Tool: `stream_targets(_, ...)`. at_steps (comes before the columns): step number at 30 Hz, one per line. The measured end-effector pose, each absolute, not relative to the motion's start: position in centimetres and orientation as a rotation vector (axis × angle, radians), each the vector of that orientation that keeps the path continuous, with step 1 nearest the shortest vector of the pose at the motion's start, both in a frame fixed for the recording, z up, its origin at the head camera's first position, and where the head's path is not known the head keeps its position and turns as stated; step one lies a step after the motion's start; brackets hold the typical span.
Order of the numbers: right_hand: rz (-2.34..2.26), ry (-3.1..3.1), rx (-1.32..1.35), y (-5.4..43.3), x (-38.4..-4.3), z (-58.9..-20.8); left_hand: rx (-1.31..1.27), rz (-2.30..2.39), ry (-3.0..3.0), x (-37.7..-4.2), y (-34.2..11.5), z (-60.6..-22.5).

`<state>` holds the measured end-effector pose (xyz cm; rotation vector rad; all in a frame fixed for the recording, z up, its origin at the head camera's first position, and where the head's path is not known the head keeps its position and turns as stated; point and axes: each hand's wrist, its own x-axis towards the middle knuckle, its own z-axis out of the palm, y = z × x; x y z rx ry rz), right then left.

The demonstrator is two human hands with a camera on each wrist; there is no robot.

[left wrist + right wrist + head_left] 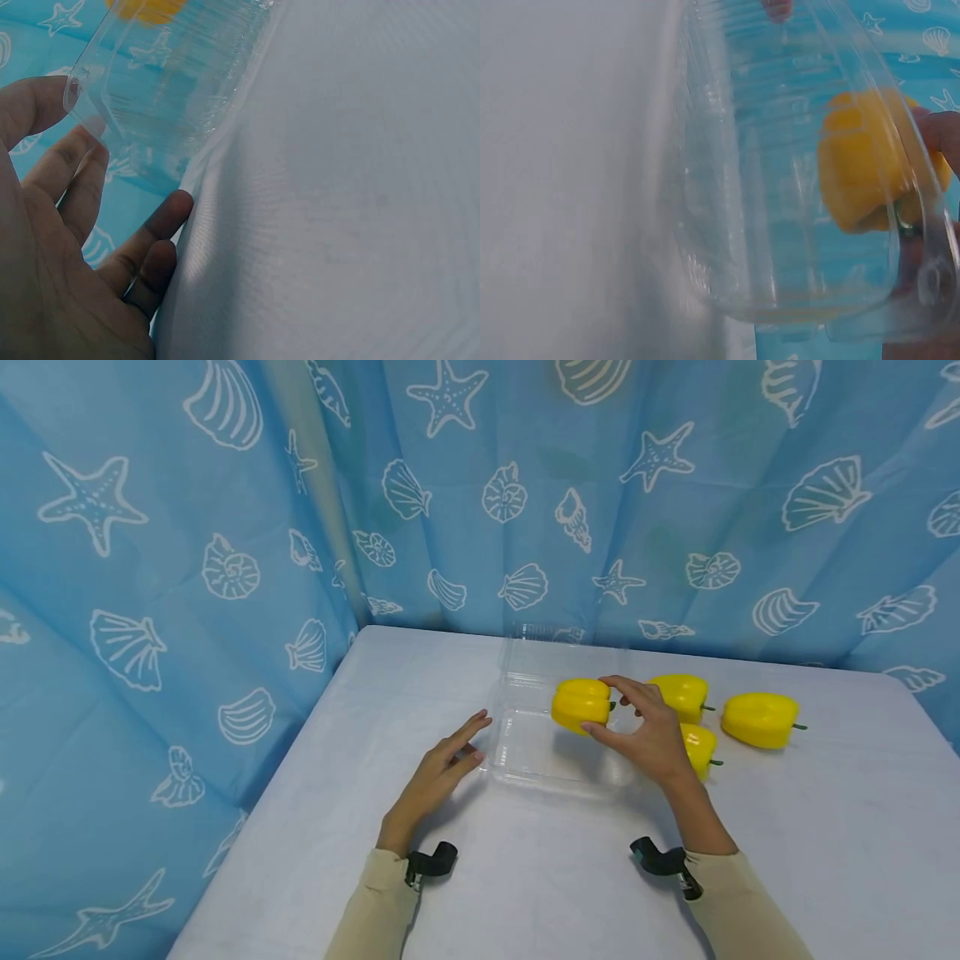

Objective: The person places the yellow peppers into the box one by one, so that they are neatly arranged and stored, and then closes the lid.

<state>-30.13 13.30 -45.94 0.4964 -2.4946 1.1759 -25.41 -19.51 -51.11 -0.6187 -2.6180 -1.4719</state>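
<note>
Two beige sleeves (375,902) are being shown at the bottom edge of the frame, with two black devices (433,862) being worn at the wrists. Just right of the centre, a yellow bell pepper (579,706) is being pinched between the thumb and fingers of the right hand (648,731) and is being held over a transparent plastic container (517,760). Glossy, rounded lobes are being displayed by this pepper, and its short green stem is being pointed toward the right. Left of the centre, the left hand (435,777) is being held with its fingers spread beside the container's left edge; whether the rim is being touched cannot be told. Four peppers are being counted altogether: one is being held, and three other yellow peppers (761,720) are being supported by the white surface (525,877) at right, two of them being partly hidden by the right hand. One container is being counted. Across the top, a blue curtain (465,547) is being patterned by white shells and starfish.
</note>
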Motion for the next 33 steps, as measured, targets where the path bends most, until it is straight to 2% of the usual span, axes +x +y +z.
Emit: stream_targets(33, 1.191, -2.775, 0.434, 8.7, -31.5, -46.0, -0.636, -1.481, -2.618, -25.4, -19.8, -50.9)
